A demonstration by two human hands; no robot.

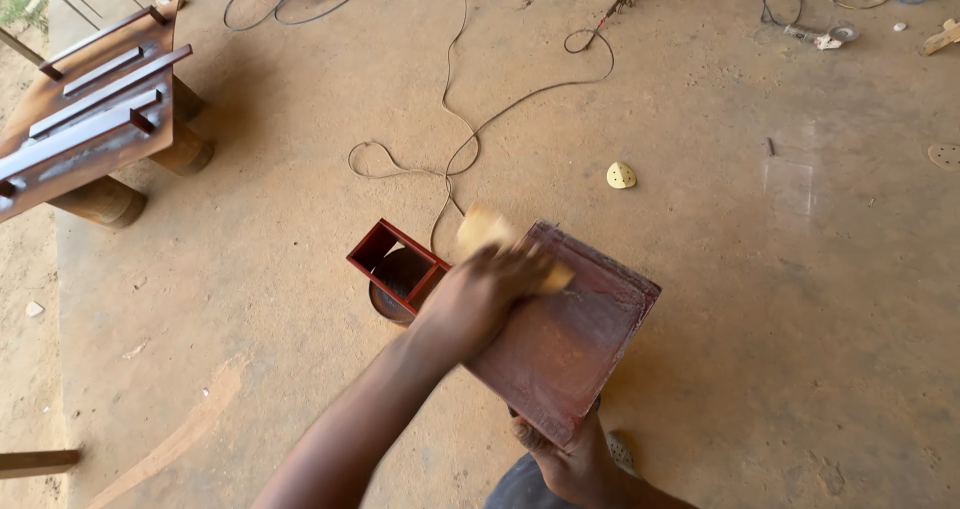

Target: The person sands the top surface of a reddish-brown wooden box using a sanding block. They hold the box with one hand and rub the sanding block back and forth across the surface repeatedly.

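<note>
We have the left hand [480, 299] pressed down on a pale sanding pad [500, 239], fingers closed over it, the pad blurred on the upper corner of the red-brown panel [570, 339]; the right hand [570, 459] grips that panel from beneath at its near corner, fingers wrapped under the edge, holding it tilted above the floor [750, 369].

To do this well, in our judgement, we should keep the pad flat on the surface rather than tipped on one edge; run even strokes along the panel — not just at the corner — so the pale dusted patch spreads evenly; and let the lower hand brace firmly, since pressure near the far corner could rock the piece.

Outward from the hands, counted: one panel; one pad in use; one small open red box frame [397, 261] just beside the panel on the left, resting over one round brown disc [385, 294]; one yellow perforated sanding sheet [621, 175] lying well apart on the floor; one long cable [470, 129] snaking across the floor to the panel; one low red-brown bench [90, 119] at upper left, carrying several bars — we count about four, though blur makes that uncertain.
</note>
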